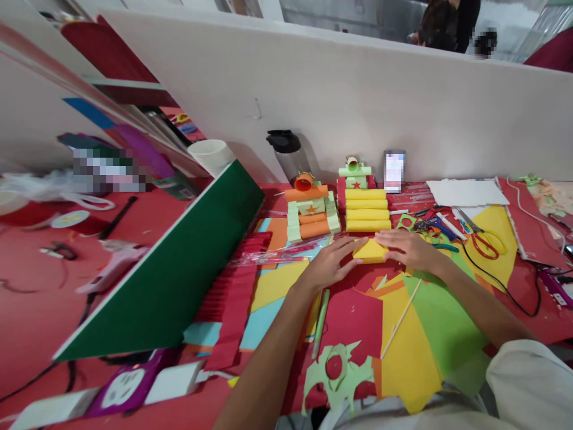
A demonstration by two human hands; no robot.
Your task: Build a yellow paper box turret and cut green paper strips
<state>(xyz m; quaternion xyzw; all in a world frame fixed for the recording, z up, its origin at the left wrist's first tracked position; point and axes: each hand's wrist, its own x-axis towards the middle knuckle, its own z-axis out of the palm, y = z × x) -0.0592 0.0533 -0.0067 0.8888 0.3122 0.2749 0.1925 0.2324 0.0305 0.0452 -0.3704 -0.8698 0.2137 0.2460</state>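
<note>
My left hand (332, 261) and my right hand (412, 248) hold a small yellow folded paper box (370, 251) between them, over the red paper in the middle of the table. The fingers of each hand press on its opposite ends. Just beyond it stand two paper tank models: an orange and pale green one (310, 209) with a red-orange star, and a yellow-rolled one (367, 210) with a green turret. Below my left hand lies a green paper roll (320, 323). Pale green cut scraps (339, 371) are near the table's front edge.
A dark green board (174, 269) leans across the left. Scissors (486, 239), pens and a black cable lie to the right. A bottle (289, 156) and a phone (394, 171) stand by the white partition (340, 101). A power strip (129, 385) sits at front left.
</note>
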